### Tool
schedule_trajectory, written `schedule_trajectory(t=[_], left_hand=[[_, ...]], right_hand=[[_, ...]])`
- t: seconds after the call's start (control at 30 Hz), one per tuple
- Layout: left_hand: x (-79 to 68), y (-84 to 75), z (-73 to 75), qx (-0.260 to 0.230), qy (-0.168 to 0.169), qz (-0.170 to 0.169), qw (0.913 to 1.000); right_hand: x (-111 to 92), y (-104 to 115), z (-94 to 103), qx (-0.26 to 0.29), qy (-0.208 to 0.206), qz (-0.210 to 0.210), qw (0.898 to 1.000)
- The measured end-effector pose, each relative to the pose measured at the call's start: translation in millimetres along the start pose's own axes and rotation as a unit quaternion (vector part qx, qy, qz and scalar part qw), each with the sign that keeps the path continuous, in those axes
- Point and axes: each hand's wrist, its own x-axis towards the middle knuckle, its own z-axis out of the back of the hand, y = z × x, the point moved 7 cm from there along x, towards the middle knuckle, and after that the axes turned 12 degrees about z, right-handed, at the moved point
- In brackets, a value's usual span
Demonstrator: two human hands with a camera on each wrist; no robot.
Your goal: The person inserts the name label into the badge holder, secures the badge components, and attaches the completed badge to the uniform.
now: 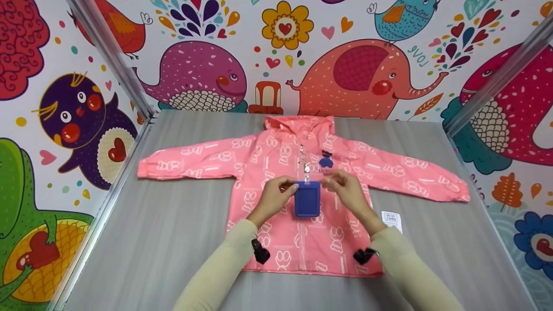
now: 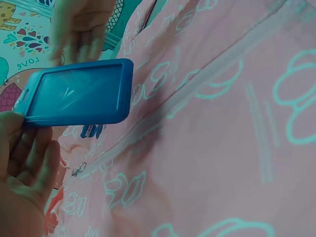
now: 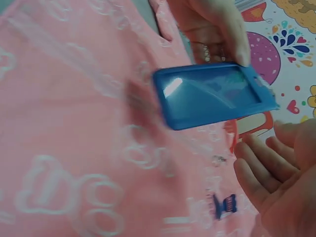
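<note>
A blue card holder (image 1: 307,203) with a clear window hangs upright over the front of a pink hooded jacket (image 1: 276,255). My left hand (image 1: 276,194) pinches its upper left corner between thumb and fingers. In the left wrist view the card holder (image 2: 79,94) tilts, with the left thumb on its edge. My right hand (image 1: 348,190) is beside the upper right corner. Seen from the right wrist, that hand (image 3: 276,182) has its fingers spread, apart from the holder (image 3: 212,96). A strap with a metal clip (image 1: 307,168) rises from the holder's top.
The jacket lies flat on a grey wood-grain table (image 1: 173,242), sleeves spread to both sides. A small white printed card (image 1: 392,219) lies right of the jacket's body, partly behind the right forearm. Walls with cartoon animals and metal corner posts (image 1: 125,65) enclose the table.
</note>
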Motion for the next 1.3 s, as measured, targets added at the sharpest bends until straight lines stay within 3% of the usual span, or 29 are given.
schedule_trajectory(t=[0.2, 0.33, 0.43, 0.6, 0.83, 0.97, 1.3], left_hand=[[-6.4, -2.8, 0.6, 0.036, 0.000, -0.034, 0.9988], [-8.7, -4.7, -0.2, 0.048, 0.003, -0.048, 0.9977], [-10.3, -5.6, -0.4, 0.054, 0.007, -0.050, 0.9973], [-11.2, -5.7, 2.1, 0.043, 0.011, -0.040, 0.9982], [-7.6, -2.7, 2.7, 0.004, 0.029, -0.011, 0.9995], [-4.2, -5.9, 2.0, -0.013, 0.026, -0.011, 0.9995], [1.2, -23.0, 1.1, -0.066, 0.009, -0.086, 0.9941]], right_hand=[[37.6, 20.4, -10.0, -0.009, 0.083, 0.046, 0.995], [44.3, 32.9, -21.2, -0.015, 0.146, 0.046, 0.988], [43.4, 47.5, -26.4, -0.009, 0.168, 0.033, 0.985], [43.7, 65.6, -28.6, -0.013, 0.160, 0.040, 0.986], [46.1, 70.7, -28.8, -0.013, 0.139, 0.052, 0.989], [47.7, 71.9, -27.3, 0.000, 0.122, 0.057, 0.991], [52.4, 76.2, -25.2, 0.010, 0.094, 0.085, 0.992]])
